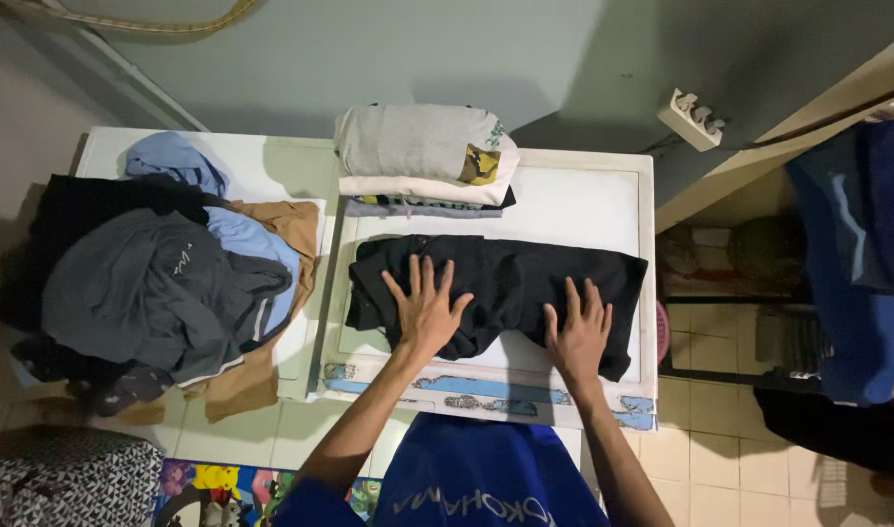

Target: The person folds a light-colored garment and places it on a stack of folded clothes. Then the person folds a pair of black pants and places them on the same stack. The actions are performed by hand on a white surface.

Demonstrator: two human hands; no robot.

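We press our left hand (425, 310) and right hand (579, 334), both flat with fingers spread, onto a black garment (506, 278) lying at centre frame on the white bench (584, 200). Folded clothes (426, 156) are stacked above it; a loose heap (164, 283), perhaps unsorted laundry, fills the left.

Quick count from where I'm standing: two hands, left hand (426, 314) and right hand (578, 337), both flat on one black garment (510, 278) spread near the front edge of the white table (584, 200). At the back edge there's one folded stack (423, 156), looks like three pieces, maybe four. One loose heap of clothes (164, 283) over the left end, can't count those. One white power strip (696, 117) on the wall.
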